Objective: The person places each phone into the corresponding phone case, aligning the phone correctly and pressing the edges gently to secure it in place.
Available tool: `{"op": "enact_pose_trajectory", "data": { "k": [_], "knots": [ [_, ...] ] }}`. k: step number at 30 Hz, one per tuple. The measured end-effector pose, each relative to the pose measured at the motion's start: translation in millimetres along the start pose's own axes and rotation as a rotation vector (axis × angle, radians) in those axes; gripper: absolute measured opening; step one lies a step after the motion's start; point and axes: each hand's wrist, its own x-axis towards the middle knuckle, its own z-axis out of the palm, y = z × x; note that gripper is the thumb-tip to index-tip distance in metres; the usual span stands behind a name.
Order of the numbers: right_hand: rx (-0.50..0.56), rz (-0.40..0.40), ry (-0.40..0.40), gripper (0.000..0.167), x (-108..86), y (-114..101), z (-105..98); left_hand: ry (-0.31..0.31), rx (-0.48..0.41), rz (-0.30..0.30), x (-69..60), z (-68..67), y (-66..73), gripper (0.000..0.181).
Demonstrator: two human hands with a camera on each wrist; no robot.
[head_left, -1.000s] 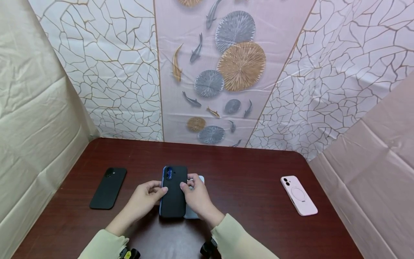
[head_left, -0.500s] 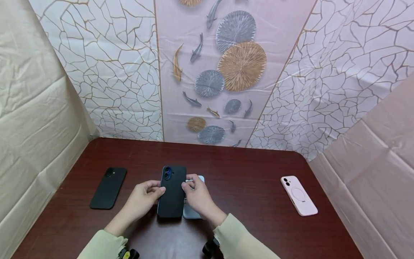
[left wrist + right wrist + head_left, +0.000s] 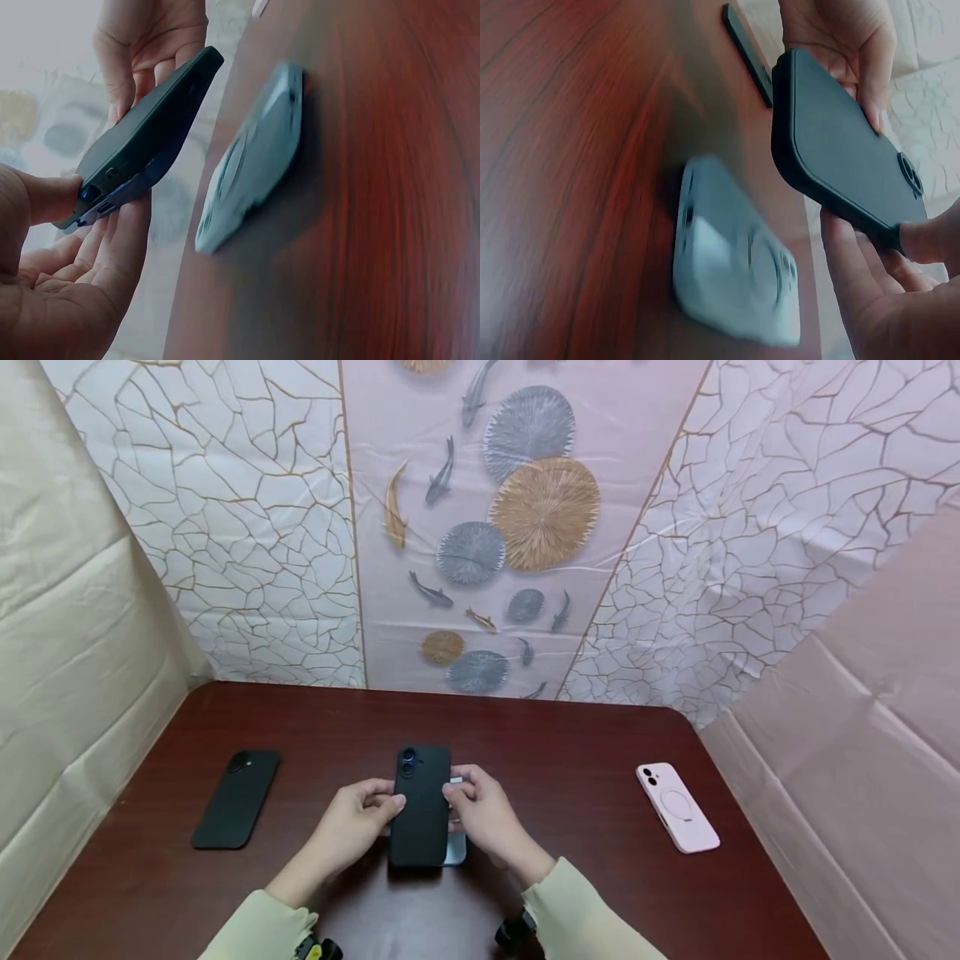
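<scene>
Between both hands, a black phone case (image 3: 422,810) is held above the table with its camera end pointing away. A blue phone (image 3: 154,171) shows along its underside in the left wrist view, not flush with the case. My left hand (image 3: 352,822) pinches the left edge, thumb on the case's back and fingers beneath. From the other side, my right hand (image 3: 491,814) pinches the right edge in the same way. Below lies a light blue phone (image 3: 727,262) with a ring on its back, partly hidden by the case in the head view.
A dark phone (image 3: 236,800) lies at the left of the brown table (image 3: 585,852). Toward the right edge lies a pink phone (image 3: 678,807) with a ring on its back. Patterned cloth (image 3: 465,527) hangs behind and at the sides.
The head view has shifted slightly. Both hands and the case have moved right, covering more of the light blue phone. The blue strip along the case's left edge no longer shows from above.
</scene>
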Motion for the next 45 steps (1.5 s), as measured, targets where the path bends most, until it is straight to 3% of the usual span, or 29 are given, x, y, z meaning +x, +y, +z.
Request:
{"op": "enact_pose_trajectory", "data": {
  "k": [6, 15, 25, 30, 35, 45],
  "knots": [
    [-0.021, 0.022, -0.013, 0.035, -7.3, 8, -27, -0.061, -0.035, 0.034, -0.6, 24.4, 0.5, 0.04],
    [-0.039, 0.044, -0.028, 0.039, -14.5, 18, -46, -0.114, -0.034, 0.032, -0.8, 42.6, -3.8, 0.038],
    [-0.039, 0.051, 0.055, 0.045, -16.1, 19, -58, -0.178, -0.051, 0.059, -2.5, 55.8, 0.5, 0.045],
    [-0.015, 0.071, 0.122, 0.034, -14.3, 15, -62, -0.2, -0.038, 0.068, -2.7, 60.0, 0.2, 0.047],
    [-0.007, 0.075, 0.141, 0.026, -12.6, 14, -66, -0.207, -0.032, 0.081, -1.7, 64.0, -0.9, 0.044],
    [-0.002, 0.06, 0.197, 0.03, -16.9, 11, -67, -0.208, -0.052, 0.101, -5.4, 70.7, 6.2, 0.043]
  ]
}}
